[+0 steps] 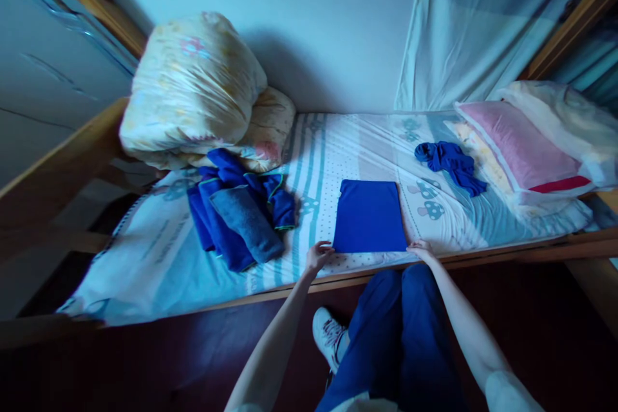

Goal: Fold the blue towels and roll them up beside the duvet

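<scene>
A blue cloth (pixel 369 215), folded to a near square, lies flat on the bed in front of me. My left hand (pixel 319 256) pinches its near left corner, thumb and fingers closed at the edge. At the near right corner, my right hand (pixel 421 249) has its fingertips closed on the fabric. A small pale tag shows at the cloth's left edge. To the left lie a heap of blue fabric (pixel 226 222) with green edging and a grey-blue folded towel (pixel 247 222) on top. A crumpled blue cloth (pixel 451 164) rests farther right.
A bulky floral quilt (pixel 193 87) is piled at the bed's left end. Pink and pale pillows (pixel 519 145) lie at the right end. The patterned sheet (pixel 318 161) covers the mattress, with a wooden bed rail (pixel 270 295) along the front. A sheer curtain (pixel 449 32) hangs behind.
</scene>
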Action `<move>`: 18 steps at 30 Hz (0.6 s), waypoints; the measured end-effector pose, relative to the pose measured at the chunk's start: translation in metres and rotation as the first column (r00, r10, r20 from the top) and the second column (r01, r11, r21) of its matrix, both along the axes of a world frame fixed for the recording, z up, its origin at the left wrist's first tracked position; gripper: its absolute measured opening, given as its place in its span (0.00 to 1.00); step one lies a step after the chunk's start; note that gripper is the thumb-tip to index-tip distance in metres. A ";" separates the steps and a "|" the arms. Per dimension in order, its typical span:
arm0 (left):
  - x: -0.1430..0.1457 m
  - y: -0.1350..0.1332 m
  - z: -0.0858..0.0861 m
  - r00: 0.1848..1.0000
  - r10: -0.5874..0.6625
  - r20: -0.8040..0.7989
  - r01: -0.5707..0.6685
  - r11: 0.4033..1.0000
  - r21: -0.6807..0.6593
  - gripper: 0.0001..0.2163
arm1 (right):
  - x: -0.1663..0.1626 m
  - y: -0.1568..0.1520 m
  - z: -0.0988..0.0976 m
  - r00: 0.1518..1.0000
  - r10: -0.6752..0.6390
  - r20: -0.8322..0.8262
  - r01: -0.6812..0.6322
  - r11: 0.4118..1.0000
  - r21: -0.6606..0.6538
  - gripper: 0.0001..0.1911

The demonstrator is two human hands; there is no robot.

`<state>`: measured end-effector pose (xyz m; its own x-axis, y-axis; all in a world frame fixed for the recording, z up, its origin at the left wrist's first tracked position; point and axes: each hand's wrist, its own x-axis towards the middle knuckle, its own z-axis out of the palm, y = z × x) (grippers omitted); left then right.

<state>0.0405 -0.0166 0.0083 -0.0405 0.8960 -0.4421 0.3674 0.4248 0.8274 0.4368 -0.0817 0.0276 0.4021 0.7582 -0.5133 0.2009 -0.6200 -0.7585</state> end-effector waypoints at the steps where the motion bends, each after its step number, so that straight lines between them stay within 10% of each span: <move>1: -0.001 -0.001 0.001 1.000 -0.026 -0.017 0.026 1.000 -0.004 0.18 | -0.001 -0.001 0.001 1.000 0.014 -0.014 -0.014 1.000 0.000 0.16; 10: -0.014 -0.009 0.003 0.948 -0.288 -0.136 0.291 0.957 -0.002 0.10 | 0.007 -0.011 0.009 0.961 0.249 -0.121 -0.251 0.968 0.003 0.17; 18: -0.014 0.035 0.004 0.924 -0.332 0.190 0.345 0.938 -0.037 0.26 | 0.020 0.010 0.012 0.919 0.313 -0.241 -0.330 0.944 -0.030 0.26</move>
